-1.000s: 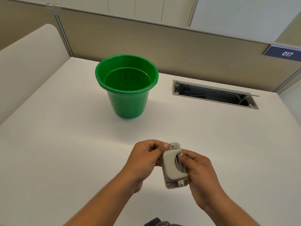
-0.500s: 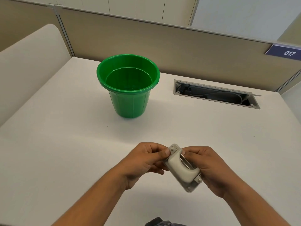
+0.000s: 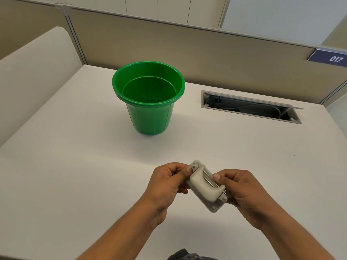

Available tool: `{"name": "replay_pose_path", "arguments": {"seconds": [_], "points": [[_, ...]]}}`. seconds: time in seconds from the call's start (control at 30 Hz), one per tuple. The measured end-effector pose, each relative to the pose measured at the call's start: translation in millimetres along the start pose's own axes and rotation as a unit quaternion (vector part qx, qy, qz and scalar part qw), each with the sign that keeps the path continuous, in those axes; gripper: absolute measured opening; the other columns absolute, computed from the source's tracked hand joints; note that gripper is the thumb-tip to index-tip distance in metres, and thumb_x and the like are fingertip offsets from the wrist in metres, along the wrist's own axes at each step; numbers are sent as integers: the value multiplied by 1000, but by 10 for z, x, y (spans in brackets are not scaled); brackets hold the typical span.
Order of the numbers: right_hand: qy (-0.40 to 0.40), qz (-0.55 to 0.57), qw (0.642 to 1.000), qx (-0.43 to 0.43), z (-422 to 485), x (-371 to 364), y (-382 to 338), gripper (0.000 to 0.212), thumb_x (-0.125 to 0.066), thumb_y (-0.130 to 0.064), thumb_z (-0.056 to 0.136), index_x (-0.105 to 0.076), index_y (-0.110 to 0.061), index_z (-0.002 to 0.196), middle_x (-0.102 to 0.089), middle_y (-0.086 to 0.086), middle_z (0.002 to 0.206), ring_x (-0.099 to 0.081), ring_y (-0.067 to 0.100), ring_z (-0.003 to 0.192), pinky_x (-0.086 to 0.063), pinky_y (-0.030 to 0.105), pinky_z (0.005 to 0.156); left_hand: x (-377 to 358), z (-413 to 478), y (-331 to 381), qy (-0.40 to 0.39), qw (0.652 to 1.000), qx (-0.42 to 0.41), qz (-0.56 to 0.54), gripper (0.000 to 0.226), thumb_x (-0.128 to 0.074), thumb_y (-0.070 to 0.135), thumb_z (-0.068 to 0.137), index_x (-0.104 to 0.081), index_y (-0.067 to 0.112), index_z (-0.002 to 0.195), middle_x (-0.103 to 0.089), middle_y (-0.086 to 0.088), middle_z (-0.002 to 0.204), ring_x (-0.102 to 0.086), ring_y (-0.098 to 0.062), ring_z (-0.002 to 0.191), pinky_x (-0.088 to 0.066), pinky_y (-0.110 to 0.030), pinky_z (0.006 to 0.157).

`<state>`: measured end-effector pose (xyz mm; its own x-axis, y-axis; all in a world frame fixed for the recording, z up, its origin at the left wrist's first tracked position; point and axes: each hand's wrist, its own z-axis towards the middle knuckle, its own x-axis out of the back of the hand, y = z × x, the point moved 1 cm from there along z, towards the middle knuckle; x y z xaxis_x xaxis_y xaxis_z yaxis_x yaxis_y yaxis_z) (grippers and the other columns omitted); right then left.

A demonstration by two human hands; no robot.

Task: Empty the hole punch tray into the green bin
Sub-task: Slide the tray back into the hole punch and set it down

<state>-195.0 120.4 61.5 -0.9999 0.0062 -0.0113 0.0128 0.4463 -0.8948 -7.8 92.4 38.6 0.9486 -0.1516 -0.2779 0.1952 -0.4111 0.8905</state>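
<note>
Where a beige partition (image 3: pixel 206 53) closes off the far edge, a wide white bench (image 3: pixel 65 166), mostly bare. Set into the bench surface at far right, a long rectangular cable slot (image 3: pixel 249 106) with a grey frame, dark inside, a pale cable faintly visible within. On the partition at upper right, a dark blue sign (image 3: pixel 328 58) reading 017. At far left, a rounded pale panel (image 3: pixel 28 76) rising beside the bench. Standing upright on the bench toward the far side, left of the cable slot and well apart from both hands, a green bin (image 3: pixel 150 102) with a flared rim; interior green and glossy, contents not discernible. Open bench between bin and hands, nothing blocking the way. Near the bottom centre, held above the bench, a small grey hole punch (image 3: pixel 204 186), tilted diagonally with one end up-left and the other down-right, lever side facing the camera. Left hand (image 3: pixel 167 184) curled and pinching the upper-left end, thumb tip against the punch's edge. Right hand (image 3: pixel 242 192) closed around the lower-right end, thumb pressed on the top near the middle, fingers wrapped beneath. Both forearms bare, rising from the bottom edge and converging on the punch. Tray underneath hidden from view.
</note>
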Motion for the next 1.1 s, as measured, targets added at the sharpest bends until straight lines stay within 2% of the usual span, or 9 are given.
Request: {"name": "replay_pose_path", "arguments": {"seconds": [0.13,0.3,0.43,0.57,0.7,0.77,0.83,0.97,1.1], "points": [[-11,12,1000,-7,8,18,8,40,-71,-35,73,-74,4,82,-67,6,64,-60,13,54,-54,24,55,-31,11,-9,19,1000,-10,-15,16,-67,21,89,-77,12,79,-69,4,64,-58,-7,54,-47,-19,53],[-38,97,994,-35,-11,104,55,28,-61,-20,89,-74,2,100,-74,13,86,-67,18,68,-57,25,59,-5,62,-23,86,995,-9,-57,18,-65,24,90,-79,16,82,-75,2,73,-60,-6,58,-50,-19,54],[-7,114,993,-19,-26,117,93,32,-71,-22,76,-75,3,94,-74,17,82,-68,17,65,-58,23,59,1,94,-27,96,994,-5,-56,19,-64,24,91,-80,16,84,-74,1,73,-59,-5,54,-51,-20,54],[33,116,993,-1,-21,82,109,15,-68,-12,84,-77,-1,81,-71,17,73,-65,17,59,-55,21,53,-30,108,-40,107,993,-10,-47,19,-65,24,91,-80,16,83,-75,2,73,-58,-4,53,-50,-18,53],[53,110,992,-7,-24,54,140,16,-65,-7,87,-77,-4,76,-70,17,70,-64,18,58,-53,20,49,-44,115,-54,107,993,-10,-42,19,-64,24,91,-79,14,85,-74,5,70,-57,-2,52,-50,-18,53],[31,103,994,-14,-43,55,130,12,-72,-15,80,-78,-5,78,-71,18,73,-66,19,63,-54,21,52,-23,119,-30,91,995,-13,-32,19,-64,24,92,-79,14,87,-73,6,69,-58,-3,53,-49,-19,54],[2,90,996,-23,-52,89,114,23,-79,-23,72,-77,-3,84,-73,17,79,-69,20,69,-56,24,58,22,139,32,51,998,-17,-14,19,-63,23,92,-78,13,89,-71,7,67,-58,-4,53,-48,-21,56],[-63,89,994,-17,-10,125,29,38,-64,-30,85,-73,-1,109,-73,12,91,-68,20,78,-57,30,68,74,180,193,-77,994,-30,71,17,-68,23,88,-79,10,87,-70,4,67,-55,-6,56,-45,-21,56],[-117,30,993,-16,38,58,-107,37,-66,-35,87,-74,-4,106,-74,8,89,-66,16,74,-55,24,64,-4,169,232,-151,980,-6,131,18,-72,24,85,-80,8,87,-71,-2,72,-55,-7,59,-45,-20,54]]}}
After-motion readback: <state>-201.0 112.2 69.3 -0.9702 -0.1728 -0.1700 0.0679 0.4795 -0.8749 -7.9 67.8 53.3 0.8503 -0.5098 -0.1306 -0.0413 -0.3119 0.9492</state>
